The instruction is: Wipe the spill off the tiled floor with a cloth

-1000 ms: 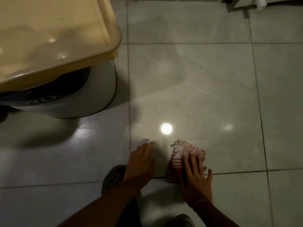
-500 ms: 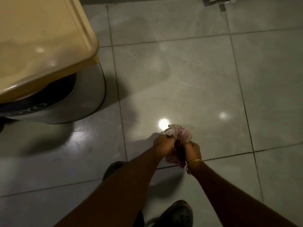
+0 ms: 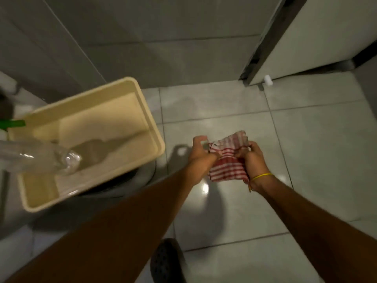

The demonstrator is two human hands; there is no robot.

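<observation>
A red and white striped cloth (image 3: 227, 160) hangs in the air above the grey tiled floor (image 3: 318, 160), stretched between both hands. My left hand (image 3: 201, 155) grips its left edge. My right hand (image 3: 252, 160), with a yellow band on the wrist, grips its right edge. Both arms reach forward from the bottom of the view. The floor below the cloth is glossy with light reflections; I cannot make out a spill on it.
A cream plastic tub (image 3: 89, 144) sits on a round grey base at the left, with a clear plastic bottle (image 3: 38, 157) lying over it. A white door (image 3: 318, 37) and dark frame stand at the upper right. A dark shoe (image 3: 167, 262) shows below.
The cloth was pressed on the floor under my right hand, then both hands gathered it. Now it is lifted off the floor and held between both hands, and the view has risen.
</observation>
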